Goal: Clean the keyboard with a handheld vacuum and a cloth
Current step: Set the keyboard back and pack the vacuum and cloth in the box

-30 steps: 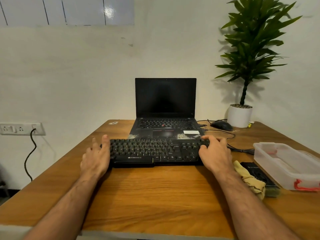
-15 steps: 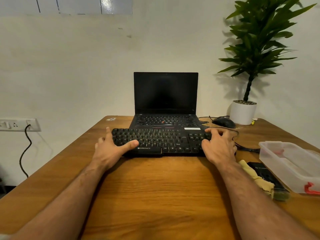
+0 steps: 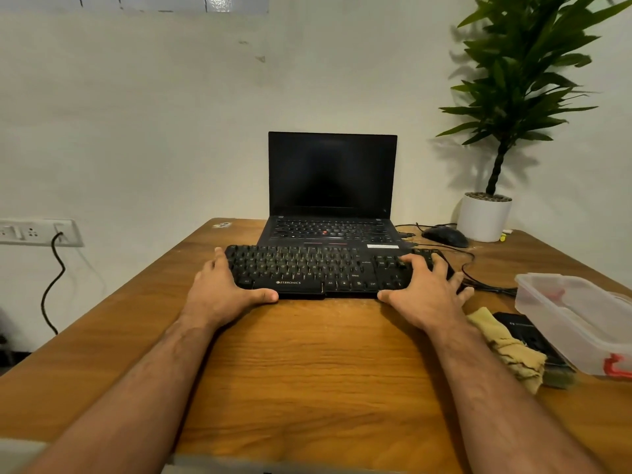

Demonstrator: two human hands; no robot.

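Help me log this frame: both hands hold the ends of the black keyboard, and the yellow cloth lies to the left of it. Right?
Not quite. In the head view the yellow cloth lies to the right, by the right hand. Both it and the left hand do hold the black keyboard ends.

White wall (image 3: 154, 114), wooden table (image 3: 307, 371), wall socket (image 3: 37, 232).

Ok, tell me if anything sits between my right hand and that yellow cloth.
Nothing visible does. The crumpled yellow cloth lies on bare wooden table just right of the right hand, which holds the black keyboard.
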